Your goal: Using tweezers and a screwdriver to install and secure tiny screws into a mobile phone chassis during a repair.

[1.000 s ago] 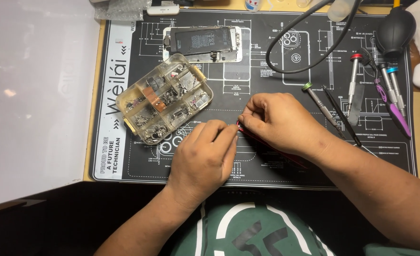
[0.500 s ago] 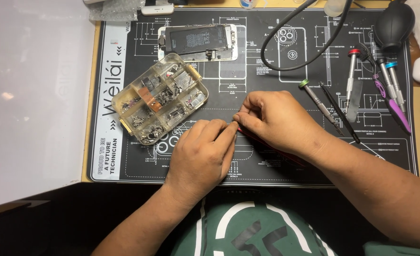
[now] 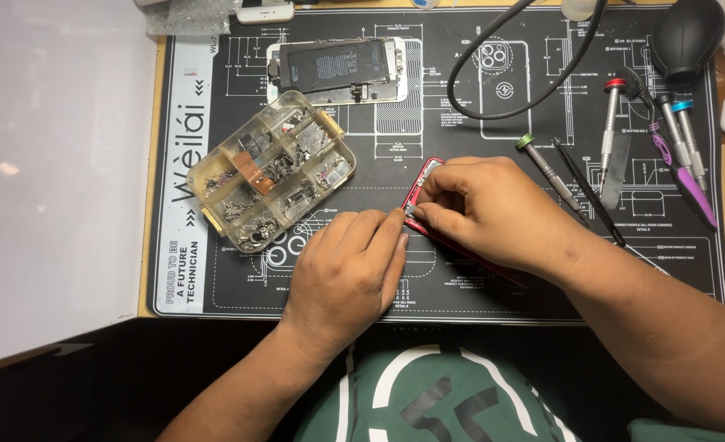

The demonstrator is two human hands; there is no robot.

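Nearest the body: left hand, palm down, fingers curled, fingertips pressed on the near-left edge of a red flat rectangular phone frame. Whether it pinches anything small, cannot tell.

Right hand just beyond and to the right, clenched over the frame, thumb and index fingers pinching at its top-left corner; any small part between them is hidden. Frame lies mostly under the right hand, long axis running diagonally from that far-left corner toward near-right under the right wrist. Both hands touch it; right covers more of it, left meets it only at the edge.

Left of left hand, near: clear plastic compartment box of small metal parts, tilted, lid open.

Right of right hand: green-capped metal screwdriver, thin black probe, then more drivers farther right.

Beyond both hands: opened white phone body with black battery, black looped cable, all on a black printed work mat.
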